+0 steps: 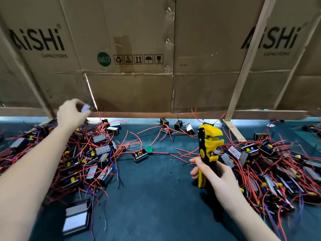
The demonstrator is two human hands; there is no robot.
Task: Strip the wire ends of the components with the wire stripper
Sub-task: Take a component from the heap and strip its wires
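A worker at a blue-green bench (156, 197) sorts wired components, two heaps flanking the bare middle: one pile (86, 153) toward the left edge, another (269, 164) toward the right. Which heap is already stripped cannot be told from here, so the job appears to be mid-run with many red leads left. The left hand (73, 113), raised over the far part of the left pile near the cardboard backing (139, 87), pinches a single small component (86, 108) between curled fingertips; the blur hides its wires. The right hand (213, 171) clenches the handles of the yellow-and-black wire stripper (209, 146), held upright above the bench centre-right, jaws parted and empty, well apart from the lifted component.
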